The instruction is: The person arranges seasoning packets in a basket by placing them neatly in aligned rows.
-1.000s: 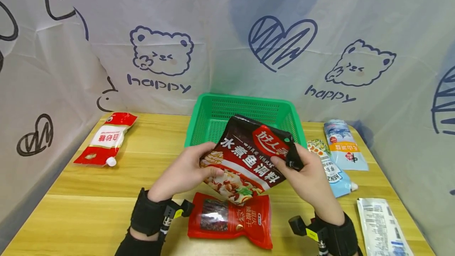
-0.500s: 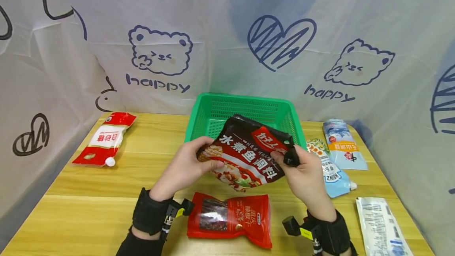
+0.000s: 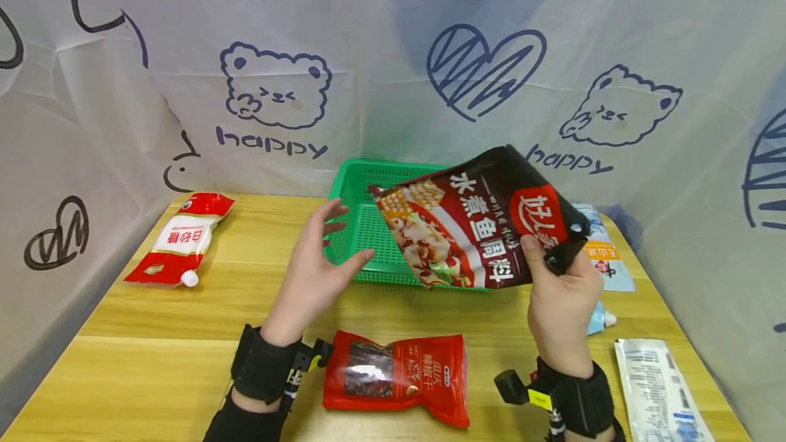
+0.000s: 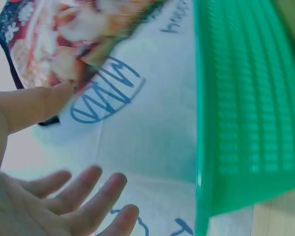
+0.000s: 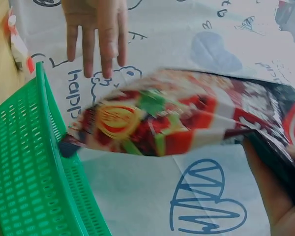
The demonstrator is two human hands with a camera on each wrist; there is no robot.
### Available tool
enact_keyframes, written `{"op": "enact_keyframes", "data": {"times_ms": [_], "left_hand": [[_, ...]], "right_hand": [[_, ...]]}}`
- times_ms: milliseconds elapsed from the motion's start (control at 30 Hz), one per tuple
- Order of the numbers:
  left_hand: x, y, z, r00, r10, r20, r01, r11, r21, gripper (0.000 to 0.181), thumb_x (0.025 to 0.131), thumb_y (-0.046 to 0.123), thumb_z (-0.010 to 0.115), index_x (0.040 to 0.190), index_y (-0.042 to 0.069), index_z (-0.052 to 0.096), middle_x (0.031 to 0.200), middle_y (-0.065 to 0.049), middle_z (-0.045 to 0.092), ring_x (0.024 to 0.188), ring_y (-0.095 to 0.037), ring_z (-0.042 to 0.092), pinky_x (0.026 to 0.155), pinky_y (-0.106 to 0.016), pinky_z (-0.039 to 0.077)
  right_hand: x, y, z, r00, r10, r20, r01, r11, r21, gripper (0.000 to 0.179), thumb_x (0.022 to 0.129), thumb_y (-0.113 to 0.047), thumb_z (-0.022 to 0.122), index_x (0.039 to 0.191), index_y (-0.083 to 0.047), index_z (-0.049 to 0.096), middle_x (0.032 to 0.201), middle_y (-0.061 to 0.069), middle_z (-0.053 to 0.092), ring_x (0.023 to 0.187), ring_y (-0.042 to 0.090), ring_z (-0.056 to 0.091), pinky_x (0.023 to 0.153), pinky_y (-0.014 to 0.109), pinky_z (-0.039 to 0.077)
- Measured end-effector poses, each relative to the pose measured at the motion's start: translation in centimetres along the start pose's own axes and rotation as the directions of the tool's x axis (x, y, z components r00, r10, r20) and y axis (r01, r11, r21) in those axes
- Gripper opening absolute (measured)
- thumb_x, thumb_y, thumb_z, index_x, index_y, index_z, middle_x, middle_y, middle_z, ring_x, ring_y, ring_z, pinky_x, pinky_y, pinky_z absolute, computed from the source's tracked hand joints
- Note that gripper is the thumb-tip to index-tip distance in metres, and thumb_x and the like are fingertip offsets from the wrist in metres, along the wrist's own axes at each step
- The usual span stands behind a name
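Observation:
My right hand (image 3: 561, 305) pinches the top corner of a dark seasoning packet (image 3: 479, 224) with a fish-dish picture, thumb on its front. The packet is tilted and held up over the front right of a green basket (image 3: 350, 224). In the right wrist view the packet (image 5: 172, 115) stretches out beside the basket's wall (image 5: 29, 152). My left hand (image 3: 313, 264) is apart from it, left of the basket, its fingers spread and holding nothing. The left wrist view shows that hand (image 4: 54, 196) with the packet (image 4: 73, 44) beyond its thumb.
A red bag of dried chili (image 3: 396, 377) lies in front of the basket. At the left is a red and white sugar bag (image 3: 184, 241) with a spout. On the right lie a blue and orange pouch (image 3: 610, 261), a partly covered light-blue spouted pouch (image 3: 598, 319) and a white packet (image 3: 660, 387).
My left hand has let go of the seasoning packet and opened. The right hand has carried the packet up and to the right, turning it, so it covers part of the pouches there.

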State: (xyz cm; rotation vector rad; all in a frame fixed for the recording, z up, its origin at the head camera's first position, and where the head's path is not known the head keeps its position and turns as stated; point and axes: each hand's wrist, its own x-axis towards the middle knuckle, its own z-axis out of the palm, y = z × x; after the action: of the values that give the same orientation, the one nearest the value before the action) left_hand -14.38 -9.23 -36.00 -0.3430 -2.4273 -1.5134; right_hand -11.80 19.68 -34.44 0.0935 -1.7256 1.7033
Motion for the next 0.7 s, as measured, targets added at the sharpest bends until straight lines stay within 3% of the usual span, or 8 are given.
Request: {"op": "enact_keyframes", "data": {"times_ms": [100, 267, 467, 700], "left_hand": [[0.1, -0.4, 0.3, 1.000, 0.013, 0.002, -0.013, 1.000, 0.026, 0.080, 0.088, 0.008, 0.084, 0.154, 0.002, 0.040, 0.150, -0.016, 0.049, 0.133, -0.036, 0.053, 0.107, -0.054, 0.047], [0.3, -1.2, 0.8, 0.997, 0.076, 0.018, -0.078, 0.984, 0.163, 0.064, 0.086, 0.008, 0.085, 0.143, 0.001, 0.055, 0.140, -0.018, 0.056, 0.121, -0.035, 0.059, 0.099, -0.051, 0.052], [0.2, -2.0, 1.2, 0.991, 0.118, 0.062, -0.131, 0.943, 0.307, 0.055, 0.084, 0.005, 0.086, 0.135, 0.005, 0.064, 0.132, -0.014, 0.061, 0.109, -0.030, 0.064, 0.084, -0.045, 0.059], [0.4, -2.8, 1.5, 0.986, 0.131, 0.099, -0.158, 0.927, 0.341, 0.041, 0.084, 0.000, 0.084, 0.123, 0.006, 0.073, 0.128, -0.012, 0.065, 0.117, -0.032, 0.064, 0.097, -0.048, 0.056]], "right_hand": [[0.4, 0.4, -0.1, 0.997, 0.026, -0.074, -0.013, 0.983, 0.183, 0.040, 0.097, 0.000, 0.070, 0.137, -0.001, 0.066, 0.134, 0.017, 0.066, 0.115, 0.029, 0.065, 0.091, 0.026, 0.059], [1.3, 1.8, -0.6, 0.986, 0.025, -0.167, 0.032, 0.943, 0.330, 0.037, 0.096, 0.002, 0.070, 0.133, 0.005, 0.066, 0.127, 0.021, 0.067, 0.109, 0.030, 0.066, 0.086, 0.028, 0.060], [2.4, 4.1, -1.4, 0.976, 0.083, -0.200, -0.037, 0.974, 0.225, 0.038, 0.098, -0.008, 0.070, 0.135, -0.001, 0.067, 0.127, 0.018, 0.067, 0.109, 0.028, 0.068, 0.088, 0.027, 0.060], [3.2, 7.0, -1.9, 0.964, 0.152, -0.216, -0.146, 0.988, 0.046, 0.040, 0.098, -0.015, 0.073, 0.134, 0.000, 0.067, 0.122, 0.010, 0.070, 0.104, 0.018, 0.069, 0.086, 0.020, 0.058]]}}
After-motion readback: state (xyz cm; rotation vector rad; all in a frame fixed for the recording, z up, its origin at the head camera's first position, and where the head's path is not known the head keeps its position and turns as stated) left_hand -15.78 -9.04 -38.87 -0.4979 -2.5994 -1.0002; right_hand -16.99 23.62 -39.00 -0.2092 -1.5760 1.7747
